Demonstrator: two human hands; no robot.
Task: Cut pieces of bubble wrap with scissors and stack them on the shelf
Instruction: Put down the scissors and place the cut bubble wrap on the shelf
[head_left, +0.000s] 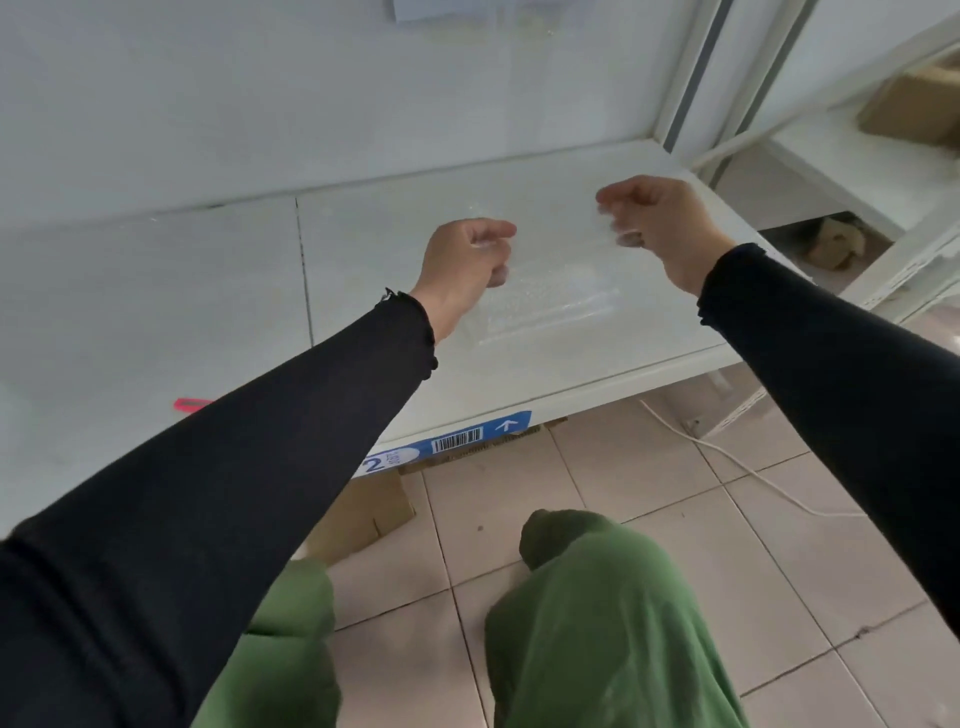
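1. The step in hand looks like the stacking part of the task. A cut piece of bubble wrap (558, 260) is held over the white shelf (374, 249), toward the shelf's right end, and is not yet let go.
2. The left hand (467, 260) pinches the sheet's upper left corner between thumb and curled fingers. The right hand (660, 223) pinches the upper right corner the same way. Both hands are above the shelf board, with the sheet stretched between them.
3. The sheet is clear and hard to trace. Bubbled plastic shows as a pale rectangle on the shelf near its front edge. I cannot tell whether that is the held sheet's lower end or a pile already lying there.
4. A pink item (188, 404) lies on the shelf's left part, half hidden by the left sleeve. It may be the scissors' handle, but too little shows to say.
5. A blue barcode label (457, 441) sits on the shelf's front edge, and a cardboard box (363, 514) stands under the shelf.
6. The next move calls for lowering both corners evenly so the sheet lies flat and square on that rectangle, then releasing both pinches together. The film looks light and limp, so an uneven release would likely let it fold or slide.
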